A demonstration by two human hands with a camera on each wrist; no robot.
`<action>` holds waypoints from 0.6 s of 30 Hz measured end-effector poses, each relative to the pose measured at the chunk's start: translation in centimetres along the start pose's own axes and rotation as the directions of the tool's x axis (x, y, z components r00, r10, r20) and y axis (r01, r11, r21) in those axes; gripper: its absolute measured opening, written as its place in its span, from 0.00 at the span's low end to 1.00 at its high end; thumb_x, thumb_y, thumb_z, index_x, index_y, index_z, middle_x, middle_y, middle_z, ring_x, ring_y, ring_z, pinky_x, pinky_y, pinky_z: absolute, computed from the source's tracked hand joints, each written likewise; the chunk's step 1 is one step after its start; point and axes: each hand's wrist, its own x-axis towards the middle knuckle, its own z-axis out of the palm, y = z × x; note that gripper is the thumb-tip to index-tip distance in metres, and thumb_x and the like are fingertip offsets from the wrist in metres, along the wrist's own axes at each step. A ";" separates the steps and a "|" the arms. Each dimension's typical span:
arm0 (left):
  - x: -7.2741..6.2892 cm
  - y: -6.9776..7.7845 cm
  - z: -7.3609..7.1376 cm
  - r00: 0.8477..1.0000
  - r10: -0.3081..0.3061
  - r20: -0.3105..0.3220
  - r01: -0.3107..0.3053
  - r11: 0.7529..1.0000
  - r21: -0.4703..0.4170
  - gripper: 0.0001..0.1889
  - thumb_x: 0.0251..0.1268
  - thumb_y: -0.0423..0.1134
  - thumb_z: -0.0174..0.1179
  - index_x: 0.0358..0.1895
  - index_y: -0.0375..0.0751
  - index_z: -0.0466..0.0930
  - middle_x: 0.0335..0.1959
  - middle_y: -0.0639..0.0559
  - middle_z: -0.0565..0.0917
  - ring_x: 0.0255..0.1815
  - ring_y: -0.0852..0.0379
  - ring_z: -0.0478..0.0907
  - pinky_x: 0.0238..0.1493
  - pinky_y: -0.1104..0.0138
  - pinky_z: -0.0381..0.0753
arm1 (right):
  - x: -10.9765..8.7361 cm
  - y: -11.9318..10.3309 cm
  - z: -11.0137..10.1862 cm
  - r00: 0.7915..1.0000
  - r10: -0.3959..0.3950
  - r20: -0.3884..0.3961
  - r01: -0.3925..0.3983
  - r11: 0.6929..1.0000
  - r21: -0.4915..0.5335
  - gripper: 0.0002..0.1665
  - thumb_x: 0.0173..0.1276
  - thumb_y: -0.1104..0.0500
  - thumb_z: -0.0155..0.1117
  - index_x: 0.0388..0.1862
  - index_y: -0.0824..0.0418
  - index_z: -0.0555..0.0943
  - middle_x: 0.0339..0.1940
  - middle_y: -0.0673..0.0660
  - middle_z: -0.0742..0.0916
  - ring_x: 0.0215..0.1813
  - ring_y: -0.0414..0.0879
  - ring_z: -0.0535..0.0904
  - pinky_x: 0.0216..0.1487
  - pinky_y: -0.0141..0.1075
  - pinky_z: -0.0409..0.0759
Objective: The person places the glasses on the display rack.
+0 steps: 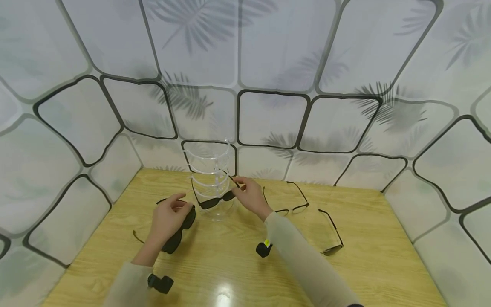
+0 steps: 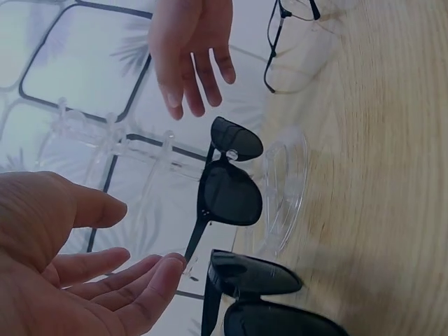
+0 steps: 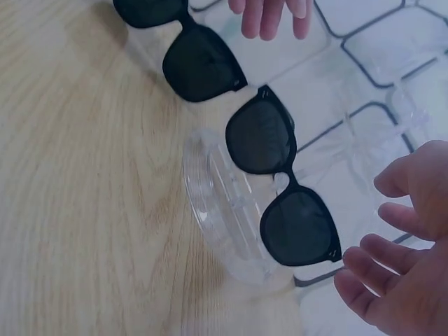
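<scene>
Black sunglasses [image 1: 210, 203] sit on the lowest tier of a clear tiered display stand [image 3: 197, 192], lenses facing me. My right hand [image 1: 250, 195] is at their right side; in the right wrist view its relaxed fingers [image 3: 374, 269] come right up to the frame's corner, thumb apart. My left hand [image 1: 168, 219] hovers over a second pair of black sunglasses [image 1: 172, 242] on the table. In the left wrist view, its loosely spread fingers [image 2: 150, 287] overlap the temple arm of the pair on the stand. Neither hand grips anything.
On the wooden table [image 1: 230, 264], right of the stand, lie thin-framed eyeglasses [image 1: 301, 208]. Farther right is a pair with tinted lenses [image 1: 332, 250], partly hidden by my right sleeve [image 1: 303, 251]. A patterned cloth wall [image 1: 268, 119] closes off the back and sides.
</scene>
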 end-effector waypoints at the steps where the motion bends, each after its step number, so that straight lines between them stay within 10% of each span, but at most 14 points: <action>1: -0.5 0.0 -0.3 1.000 0.001 -0.008 -0.001 1.000 0.006 0.24 0.77 0.41 0.63 0.69 0.33 0.79 0.51 0.32 0.90 0.50 0.37 0.89 0.50 0.48 0.89 | -0.3 -0.3 -0.1 1.000 -0.007 0.004 0.007 1.000 0.006 0.25 0.79 0.56 0.62 0.70 0.63 0.80 0.67 0.64 0.84 0.58 0.59 0.84 0.53 0.52 0.85; 10: -4.0 -1.0 -2.5 0.998 -0.060 0.003 0.060 0.998 -0.035 0.22 0.78 0.43 0.63 0.68 0.35 0.80 0.53 0.33 0.89 0.50 0.41 0.90 0.39 0.73 0.84 | -2.2 -2.1 0.3 0.993 -0.095 0.064 0.091 0.994 0.053 0.20 0.80 0.57 0.63 0.65 0.64 0.83 0.52 0.60 0.89 0.51 0.54 0.86 0.45 0.38 0.84; 18: -6.6 -2.7 -3.6 0.990 -0.139 -0.010 0.138 0.988 -0.071 0.23 0.78 0.43 0.64 0.67 0.33 0.80 0.51 0.34 0.90 0.38 0.61 0.90 0.36 0.73 0.85 | -3.1 -3.3 2.6 0.984 -0.108 0.141 0.100 0.993 0.065 0.19 0.81 0.55 0.62 0.65 0.60 0.84 0.53 0.57 0.89 0.51 0.49 0.86 0.48 0.36 0.84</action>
